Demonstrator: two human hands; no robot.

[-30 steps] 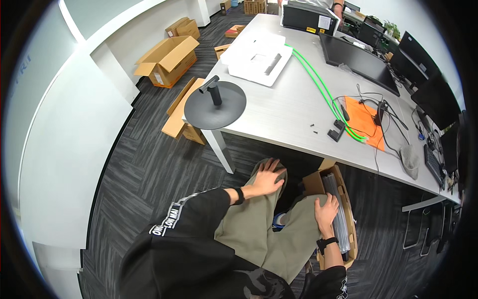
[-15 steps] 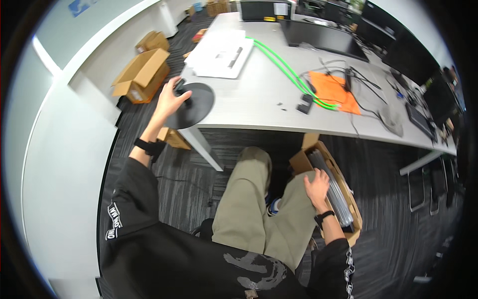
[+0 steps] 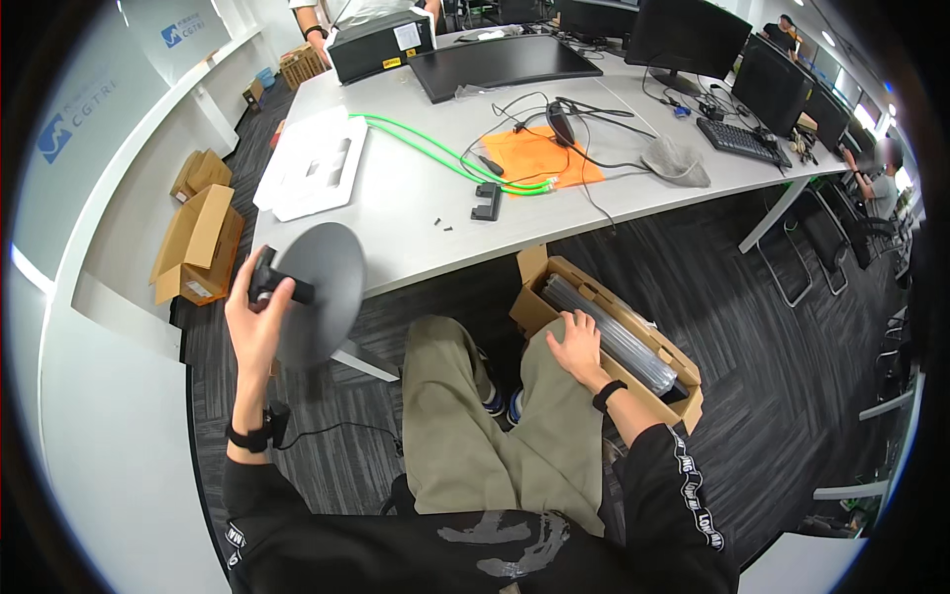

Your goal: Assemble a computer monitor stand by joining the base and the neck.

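My left hand [image 3: 255, 319] grips the short black stem of a round monitor stand base [image 3: 332, 287]. The dark disc is tilted nearly on edge, off the table's left front corner, with its broad face toward the right. My right hand [image 3: 577, 345] lies on my right knee, fingers spread, with nothing in it. Beside that knee an opened cardboard box [image 3: 683, 381] holds long pieces in clear plastic wrap [image 3: 623, 342].
On the light table [image 3: 416, 252] are white packaging [image 3: 317, 178], green cables [image 3: 426, 153], an orange sheet [image 3: 515, 153], a small black part [image 3: 486, 202], tiny screws, a flat black monitor [image 3: 505, 67] and a keyboard [image 3: 742, 142]. Cardboard boxes [image 3: 198, 238] stand left. A person [image 3: 371, 12] is across the table.
My left hand has brought the stand base nearer and tipped it from nearly flat to upright. My right hand still rests at the knee. The view has swung to the right.
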